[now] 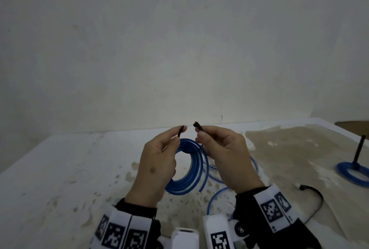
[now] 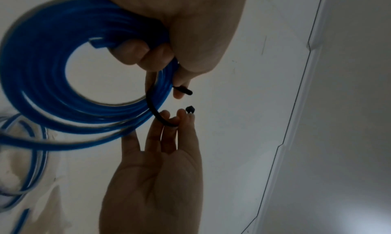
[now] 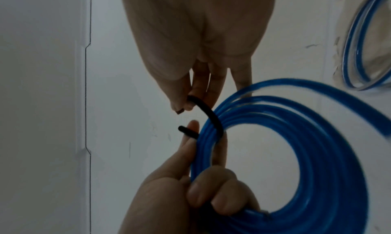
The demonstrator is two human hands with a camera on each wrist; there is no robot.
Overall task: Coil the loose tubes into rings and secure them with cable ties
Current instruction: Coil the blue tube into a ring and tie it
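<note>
Left hand: raised above the table, lower fingers curled round the blue tube coil, thumb and forefinger pinching the plain end of the black cable tie. Coil held upright in the air, several turns bunched inside the fist, one cut end hanging free at the lower right of the ring.

Right hand: clenched lightly, thumb and forefinger pinching the head end of the tie, remaining fingers extended alongside. Head end and plain end close together but apart, not yet joined.

Cable tie, per the left wrist view: bent in a curve round the bundled turns at the point just beyond the left fingers, passing behind the coil and emerging at both fingertips. Same arrangement in the right wrist view, with the tie arching over the outer edge of the coil.

On the table below the hands: further loose blue tube in open loops. At the right edge: a second blue ring lying flat, a black strap standing up from it. Near the right wrist: a spare black tie lying curved on the stained surface. Plain pale wall behind the table.
</note>
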